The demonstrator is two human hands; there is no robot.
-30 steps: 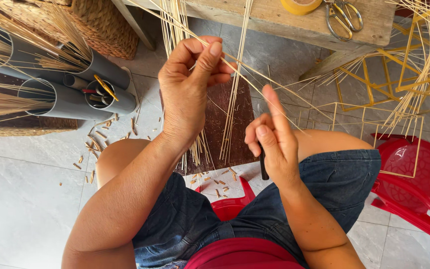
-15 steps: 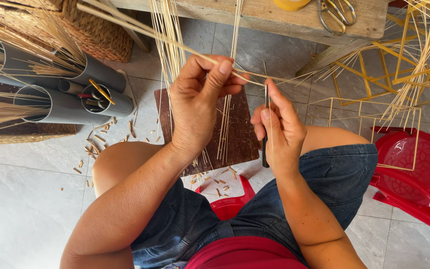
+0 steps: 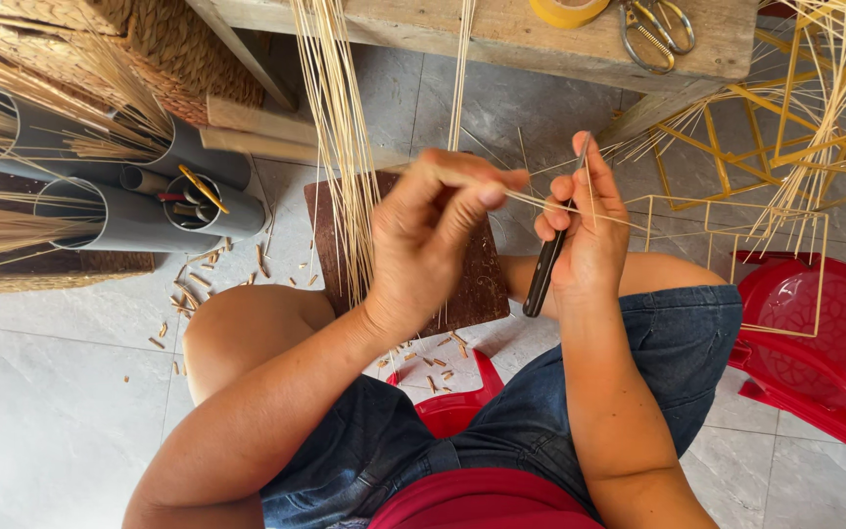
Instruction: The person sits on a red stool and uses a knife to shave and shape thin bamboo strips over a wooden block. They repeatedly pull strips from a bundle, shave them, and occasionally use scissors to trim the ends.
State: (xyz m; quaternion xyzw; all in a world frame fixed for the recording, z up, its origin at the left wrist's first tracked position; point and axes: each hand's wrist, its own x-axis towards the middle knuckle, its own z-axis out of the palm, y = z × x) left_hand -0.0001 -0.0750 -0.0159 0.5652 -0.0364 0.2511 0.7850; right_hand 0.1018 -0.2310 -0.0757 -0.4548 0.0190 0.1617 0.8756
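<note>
My left hand (image 3: pixel 438 230) pinches a thin pale bamboo stick (image 3: pixel 580 208) between thumb and fingers, just above a dark wooden block (image 3: pixel 472 284) that rests between my knees. My right hand (image 3: pixel 585 230) grips a black-handled knife (image 3: pixel 543 269), its blade pointing up against the same stick. A bundle of long thin sticks (image 3: pixel 340 127) hangs down to the left of my left hand, reaching the block. Both hands are close together, nearly touching.
Grey tubes (image 3: pixel 139 211) holding sticks and tools lie at left beside woven baskets (image 3: pixel 164 49). A wooden bench (image 3: pixel 501 34) above carries scissors (image 3: pixel 653 29) and a yellow tape roll (image 3: pixel 565 10). A stick frame (image 3: pixel 736 147) and a red plastic stool (image 3: pixel 815 323) stand at right. Offcuts (image 3: pixel 193 294) litter the tiled floor.
My left hand has dropped and turned, now pinching one stick sideways. My right hand has risen toward it with the knife, blade now against the stick.
</note>
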